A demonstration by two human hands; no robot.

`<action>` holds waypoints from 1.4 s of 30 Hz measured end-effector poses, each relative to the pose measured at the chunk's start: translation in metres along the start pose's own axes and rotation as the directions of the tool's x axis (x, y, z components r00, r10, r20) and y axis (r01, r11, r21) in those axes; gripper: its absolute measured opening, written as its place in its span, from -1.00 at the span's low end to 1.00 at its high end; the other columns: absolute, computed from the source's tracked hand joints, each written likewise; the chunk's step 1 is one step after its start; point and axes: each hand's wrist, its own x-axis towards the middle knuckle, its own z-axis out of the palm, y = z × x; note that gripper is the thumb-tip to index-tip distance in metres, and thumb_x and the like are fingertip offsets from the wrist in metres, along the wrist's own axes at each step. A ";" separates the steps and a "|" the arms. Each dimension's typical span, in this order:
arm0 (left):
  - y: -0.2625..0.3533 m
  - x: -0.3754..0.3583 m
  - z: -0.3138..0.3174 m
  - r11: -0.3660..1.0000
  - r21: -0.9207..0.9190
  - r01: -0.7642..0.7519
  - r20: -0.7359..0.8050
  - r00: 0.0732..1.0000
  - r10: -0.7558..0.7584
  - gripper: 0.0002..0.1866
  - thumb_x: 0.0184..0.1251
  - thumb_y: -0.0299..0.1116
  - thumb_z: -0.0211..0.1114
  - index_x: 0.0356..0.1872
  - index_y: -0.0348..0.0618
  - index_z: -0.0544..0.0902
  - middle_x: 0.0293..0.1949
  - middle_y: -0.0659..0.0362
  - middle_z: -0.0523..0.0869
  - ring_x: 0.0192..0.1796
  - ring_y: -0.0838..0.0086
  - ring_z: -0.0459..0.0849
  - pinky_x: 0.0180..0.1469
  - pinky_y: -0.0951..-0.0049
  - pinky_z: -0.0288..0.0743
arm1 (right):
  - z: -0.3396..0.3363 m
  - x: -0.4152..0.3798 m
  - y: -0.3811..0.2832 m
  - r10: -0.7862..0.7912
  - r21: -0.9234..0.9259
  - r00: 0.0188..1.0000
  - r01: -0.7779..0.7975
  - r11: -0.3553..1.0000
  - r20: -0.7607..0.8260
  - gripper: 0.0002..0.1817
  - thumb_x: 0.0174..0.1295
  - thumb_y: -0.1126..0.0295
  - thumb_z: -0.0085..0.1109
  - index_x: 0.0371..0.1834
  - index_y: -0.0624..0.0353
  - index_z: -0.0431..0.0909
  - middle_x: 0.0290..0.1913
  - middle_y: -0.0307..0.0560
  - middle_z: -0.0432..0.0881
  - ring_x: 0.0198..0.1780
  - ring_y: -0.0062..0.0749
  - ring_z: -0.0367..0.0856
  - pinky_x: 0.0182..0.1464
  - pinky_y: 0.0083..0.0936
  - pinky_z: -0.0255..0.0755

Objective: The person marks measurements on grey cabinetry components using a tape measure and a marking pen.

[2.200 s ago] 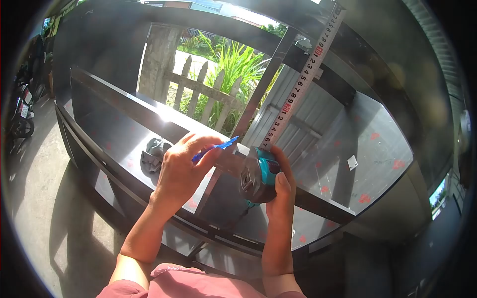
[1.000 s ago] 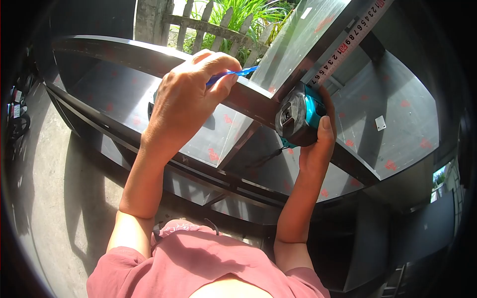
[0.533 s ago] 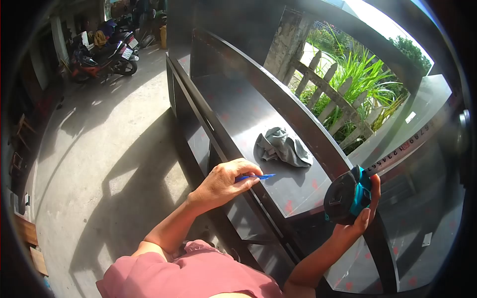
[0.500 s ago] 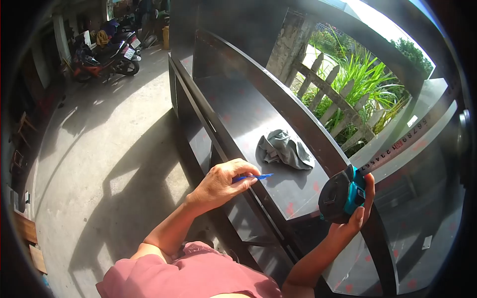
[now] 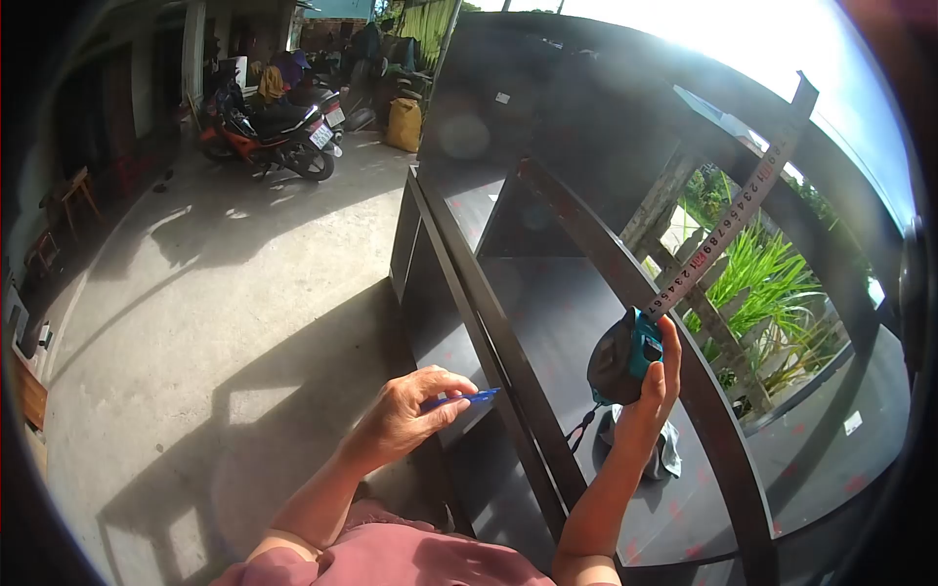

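Note:
My right hand [image 5: 645,405] is closed around a teal and black tape measure [image 5: 618,363]. From its mouth the pale numbered blade [image 5: 721,234] runs up and to the right, ending in the air in front of dark panelling. A black wrist strap hangs below the case. Lower left, my left hand [image 5: 403,415] pinches a slim blue pen [image 5: 473,396] between thumb and fingers, over the edge of a dark metal frame [image 5: 508,376]. Behind my right forearm, a grey cloth [image 5: 666,457] lies partly hidden on the frame's panel.
The large dark frame has long rails and a curved crosspiece [image 5: 699,391]. Beyond it stand a wooden fence and tall grass [image 5: 767,278]. Motorbikes [image 5: 283,132] and a yellow sack [image 5: 404,124] are at the back left, on the concrete floor [image 5: 195,322].
My view has tilted up and turned. The tape blade now points higher, with more of it showing. My right arm now covers part of the cloth. Both hands keep their holds.

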 end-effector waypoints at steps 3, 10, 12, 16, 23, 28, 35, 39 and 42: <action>-0.015 0.025 -0.060 0.999 0.037 0.040 -0.002 0.999 -0.040 -0.85 0.31 -0.48 0.28 -0.13 -0.19 0.65 -0.27 0.24 0.60 -0.21 0.61 0.55 -0.14 0.59 0.44 | 0.076 0.040 0.024 -0.009 0.027 1.000 0.009 1.000 0.005 -0.19 0.20 -0.22 0.12 0.29 0.25 0.34 0.01 -0.18 0.53 -0.31 -0.76 0.40 -0.30 -0.82 0.23; -0.040 0.086 -0.147 0.993 0.094 0.069 -0.026 0.997 -0.067 -0.83 0.28 -0.47 0.28 -0.12 -0.18 0.65 -0.28 0.24 0.63 -0.24 0.60 0.57 -0.18 0.58 0.44 | 0.181 0.122 0.086 -0.049 -0.004 0.999 0.049 0.999 0.008 -0.35 0.30 -0.02 0.12 0.30 0.22 0.34 -0.32 -0.39 0.41 -0.45 -0.83 0.17 -0.44 -0.79 0.01; -0.058 0.105 -0.162 0.993 0.093 0.073 -0.015 0.997 -0.072 -0.83 0.29 -0.45 0.28 -0.12 -0.20 0.65 -0.26 0.18 0.65 -0.21 0.53 0.62 -0.13 0.53 0.49 | 0.198 0.141 0.098 -0.003 -0.060 1.000 0.002 0.998 -0.008 -0.37 0.31 0.02 0.12 0.29 0.24 0.34 -0.31 -0.39 0.40 -0.41 -0.82 0.20 -0.39 -0.80 0.06; -0.090 0.154 -0.188 0.995 0.084 0.059 0.016 0.998 -0.061 -0.83 0.27 -0.47 0.29 -0.13 -0.20 0.65 -0.27 0.17 0.64 -0.20 0.53 0.63 -0.13 0.53 0.50 | 0.231 0.189 0.136 0.024 0.002 0.999 -0.024 1.000 -0.043 -0.40 0.33 0.07 0.12 0.27 0.28 0.36 -0.33 -0.39 0.39 -0.41 -0.81 0.20 -0.42 -0.79 0.07; -0.142 0.281 -0.233 0.999 -0.032 0.009 0.090 0.996 -0.006 -0.84 0.26 -0.56 0.28 -0.15 -0.20 0.66 -0.29 0.21 0.63 -0.23 0.58 0.58 -0.18 0.57 0.45 | 0.276 0.280 0.202 0.032 -0.026 0.990 -0.036 0.999 -0.134 -0.44 0.34 0.14 0.12 0.28 0.27 0.37 -0.29 -0.35 0.45 -0.35 -0.81 0.27 -0.37 -0.77 0.17; -0.177 0.360 -0.247 0.995 -0.028 -0.098 0.173 0.980 0.102 -0.82 0.25 -0.57 0.28 -0.13 -0.21 0.65 -0.28 0.17 0.64 -0.22 0.56 0.63 -0.17 0.57 0.51 | 0.295 0.301 0.230 0.026 -0.109 0.981 -0.047 0.993 -0.190 -0.45 0.33 0.18 0.12 0.30 0.27 0.35 -0.11 -0.25 0.54 -0.24 -0.72 0.39 -0.25 -0.74 0.28; -0.201 0.448 -0.227 0.981 -0.106 -0.162 0.273 0.944 0.185 -0.83 0.23 -0.52 0.32 -0.16 -0.12 0.68 -0.31 0.25 0.66 -0.30 0.63 0.57 -0.30 0.61 0.40 | 0.296 0.300 0.245 -0.022 -0.217 0.975 -0.027 0.976 -0.219 -0.39 0.35 0.06 0.00 0.33 0.27 0.32 0.16 -0.01 0.49 0.12 -0.41 0.51 0.18 -0.47 0.35; -0.190 0.506 -0.202 0.923 -0.125 -0.365 0.250 0.888 0.385 -0.82 0.23 -0.52 0.32 -0.15 -0.10 0.67 -0.32 0.24 0.67 -0.44 0.70 0.52 -0.39 0.65 0.38 | 0.310 0.295 0.238 0.054 -0.133 0.957 -0.095 0.987 -0.284 -0.39 0.32 0.17 0.10 0.37 0.25 0.25 -0.04 -0.15 0.56 -0.13 -0.64 0.48 -0.14 -0.72 0.36; -0.188 0.550 -0.174 0.866 -0.153 -0.475 0.224 0.837 0.499 -0.81 0.23 -0.48 0.33 -0.12 -0.10 0.64 -0.38 0.22 0.68 -0.52 0.71 0.50 -0.46 0.65 0.41 | 0.314 0.295 0.237 0.040 -0.243 0.955 -0.116 0.963 -0.295 -0.35 0.30 0.14 0.12 0.39 0.23 0.23 -0.03 -0.13 0.57 -0.15 -0.68 0.49 -0.16 -0.74 0.35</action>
